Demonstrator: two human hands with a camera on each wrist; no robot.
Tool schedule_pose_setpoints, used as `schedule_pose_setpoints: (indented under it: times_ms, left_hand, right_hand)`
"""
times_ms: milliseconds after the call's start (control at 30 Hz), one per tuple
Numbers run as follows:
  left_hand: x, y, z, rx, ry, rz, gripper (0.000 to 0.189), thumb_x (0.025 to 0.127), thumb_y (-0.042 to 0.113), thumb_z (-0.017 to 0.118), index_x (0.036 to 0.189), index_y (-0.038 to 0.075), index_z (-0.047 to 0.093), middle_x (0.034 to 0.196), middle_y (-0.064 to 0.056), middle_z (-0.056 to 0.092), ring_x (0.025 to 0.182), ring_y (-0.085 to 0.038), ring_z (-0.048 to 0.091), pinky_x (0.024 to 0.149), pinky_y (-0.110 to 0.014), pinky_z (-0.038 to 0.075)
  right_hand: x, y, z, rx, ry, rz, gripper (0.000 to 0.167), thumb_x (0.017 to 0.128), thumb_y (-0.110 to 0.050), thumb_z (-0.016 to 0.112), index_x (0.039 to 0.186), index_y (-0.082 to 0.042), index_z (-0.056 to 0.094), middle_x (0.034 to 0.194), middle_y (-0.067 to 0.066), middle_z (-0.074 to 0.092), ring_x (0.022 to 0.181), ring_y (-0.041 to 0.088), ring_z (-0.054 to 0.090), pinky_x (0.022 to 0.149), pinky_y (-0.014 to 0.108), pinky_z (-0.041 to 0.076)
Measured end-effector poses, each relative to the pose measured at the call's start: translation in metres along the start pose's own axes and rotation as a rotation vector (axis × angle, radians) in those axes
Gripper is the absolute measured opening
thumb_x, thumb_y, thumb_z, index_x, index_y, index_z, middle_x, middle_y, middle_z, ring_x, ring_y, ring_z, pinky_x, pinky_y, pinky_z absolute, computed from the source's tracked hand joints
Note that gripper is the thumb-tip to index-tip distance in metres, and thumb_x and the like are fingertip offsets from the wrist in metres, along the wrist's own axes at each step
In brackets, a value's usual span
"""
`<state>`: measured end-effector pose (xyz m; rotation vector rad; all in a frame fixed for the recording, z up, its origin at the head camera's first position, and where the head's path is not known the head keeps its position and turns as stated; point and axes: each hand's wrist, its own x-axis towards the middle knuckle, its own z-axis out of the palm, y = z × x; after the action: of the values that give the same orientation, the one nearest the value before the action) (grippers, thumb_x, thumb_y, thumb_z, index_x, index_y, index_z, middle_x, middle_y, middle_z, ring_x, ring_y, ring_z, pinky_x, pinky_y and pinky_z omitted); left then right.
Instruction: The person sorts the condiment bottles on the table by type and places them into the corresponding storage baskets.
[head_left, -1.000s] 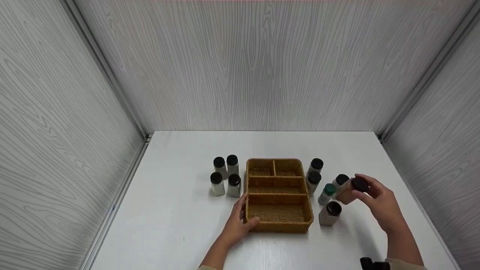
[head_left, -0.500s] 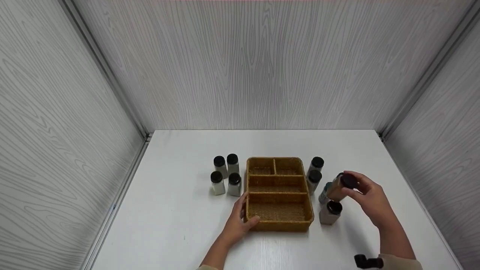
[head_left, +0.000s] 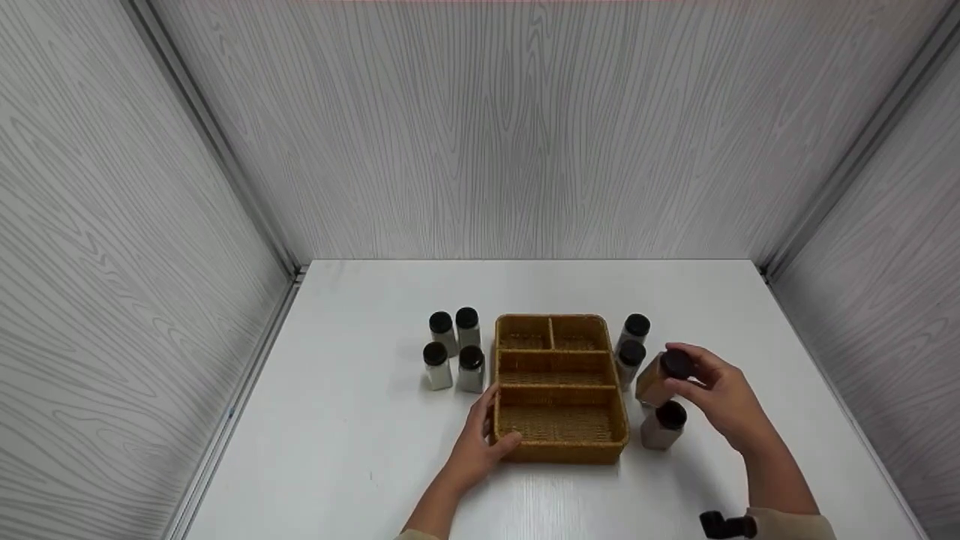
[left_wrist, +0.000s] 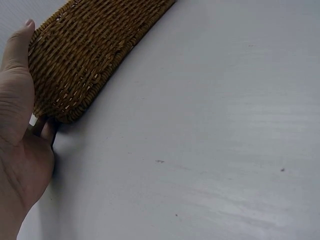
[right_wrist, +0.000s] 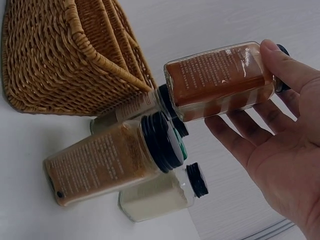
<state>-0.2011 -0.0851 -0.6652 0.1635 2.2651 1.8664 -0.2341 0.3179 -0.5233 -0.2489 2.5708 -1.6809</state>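
A brown wicker basket (head_left: pixel 568 453) with several compartments sits on the white table. My left hand (head_left: pixel 472 448) grips its near-left corner, thumb over the front rim and fingers along the left side; the left wrist view has the thumb (left_wrist: pixel 19 47) against the woven wall. To the basket's right, my right hand (head_left: pixel 720 391) holds a glass spice jar (right_wrist: pixel 215 80) of reddish-brown powder near its black lid, tilted above the table. Another spice jar (right_wrist: pixel 95 167) of brown powder stands just below it. A pale-powder jar (right_wrist: pixel 155 197) and a green lid (right_wrist: pixel 183 145) show behind that one.
Several black-lidded jars (head_left: pixel 438 373) stand in a group left of the basket. Two more, a far jar (head_left: pixel 634 330) and a nearer jar (head_left: pixel 628 367), stand close along its right side. A wood-grain panel (head_left: pixel 525 135) rises behind the table.
My right hand has moved left toward the basket with the spice jar, which now covers the green-lidded bottle and the jar behind it in the head view. The left hand keeps its grip.
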Motion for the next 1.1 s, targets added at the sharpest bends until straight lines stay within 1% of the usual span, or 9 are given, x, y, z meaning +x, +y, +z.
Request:
schedule_pose_setpoints:
  times_ms: [200,300,433,567,733,867,900,967,1100]
  left_hand:
    - [0.000,-0.002,0.000,0.005,0.001,0.007,0.091,0.103,0.042,0.075,0.174,0.040,0.017,0.182,-0.012,0.017,0.168,-0.043,0.022,0.134,-0.062,0.028]
    - [0.001,-0.004,0.000,0.005,0.001,0.008,0.091,0.103,0.042,0.075,0.173,0.039,0.018,0.182,-0.011,0.017,0.168,-0.042,0.023,0.134,-0.061,0.029]
    - [0.001,-0.004,0.000,-0.004,-0.001,0.008,0.091,0.103,0.041,0.075,0.173,0.039,0.017,0.182,-0.012,0.017,0.168,-0.042,0.023,0.134,-0.061,0.029]
    - [0.001,-0.003,0.000,-0.002,0.003,0.013,0.091,0.103,0.041,0.075,0.174,0.039,0.017,0.182,-0.012,0.017,0.168,-0.042,0.023,0.134,-0.061,0.029]
    - [0.000,-0.003,0.002,-0.002,0.007,0.014,0.091,0.102,0.041,0.075,0.174,0.039,0.018,0.182,-0.012,0.018,0.168,-0.041,0.022,0.135,-0.060,0.028]
    - [0.000,-0.003,0.002,-0.001,0.008,0.015,0.091,0.102,0.042,0.075,0.173,0.040,0.018,0.182,-0.012,0.017,0.168,-0.042,0.023,0.134,-0.061,0.029]
    - [0.000,-0.003,0.002,0.001,0.007,0.017,0.091,0.102,0.043,0.075,0.174,0.039,0.018,0.182,-0.012,0.017,0.168,-0.042,0.022,0.134,-0.062,0.028]
    - [0.000,-0.003,0.002,0.003,0.004,0.016,0.092,0.102,0.044,0.075,0.174,0.039,0.017,0.182,-0.012,0.017,0.168,-0.042,0.021,0.134,-0.062,0.028]
    - [-0.001,-0.003,0.001,0.009,0.000,0.018,0.092,0.103,0.044,0.074,0.174,0.038,0.016,0.182,-0.012,0.017,0.169,-0.042,0.018,0.135,-0.062,0.026]
  right_hand:
    - [0.001,-0.003,0.009,0.001,-0.038,0.005,0.063,0.099,-0.021,0.082,0.156,-0.014,0.057,0.156,0.021,0.059,0.125,-0.007,0.063,0.098,0.015,0.056]
    - [0.002,-0.004,0.013,-0.009,-0.053,0.015,0.063,0.099,-0.021,0.081,0.157,-0.015,0.057,0.156,0.022,0.057,0.130,0.006,0.065,0.097,0.017,0.057]
    - [0.003,-0.005,0.020,-0.007,-0.070,0.014,0.062,0.099,-0.017,0.081,0.157,-0.012,0.057,0.155,0.024,0.058,0.137,0.031,0.064,0.095,0.019,0.059]
    - [0.005,-0.005,0.026,0.000,-0.082,0.013,0.062,0.100,-0.015,0.080,0.157,-0.010,0.056,0.156,0.026,0.056,0.139,0.043,0.061,0.094,0.021,0.059]
    - [0.006,-0.005,0.032,-0.007,-0.098,0.017,0.061,0.100,-0.015,0.080,0.156,-0.012,0.057,0.157,0.028,0.055,0.140,0.045,0.061,0.094,0.021,0.059]
    - [0.009,-0.006,0.037,-0.001,-0.124,0.009,0.060,0.100,-0.015,0.079,0.156,-0.011,0.057,0.156,0.029,0.055,0.137,0.043,0.063,0.091,0.021,0.058]
    - [0.009,-0.006,0.038,0.006,-0.133,0.013,0.060,0.100,-0.015,0.079,0.156,-0.012,0.057,0.156,0.028,0.055,0.135,0.042,0.063,0.085,0.021,0.058]
    - [0.011,-0.007,0.041,0.013,-0.147,0.014,0.059,0.100,-0.015,0.079,0.155,-0.014,0.058,0.156,0.027,0.056,0.135,0.041,0.064,0.083,0.022,0.058]
    - [0.014,-0.006,0.046,0.008,-0.161,0.001,0.059,0.099,-0.017,0.081,0.154,-0.015,0.059,0.152,0.026,0.060,0.136,0.042,0.064,0.085,0.022,0.059]
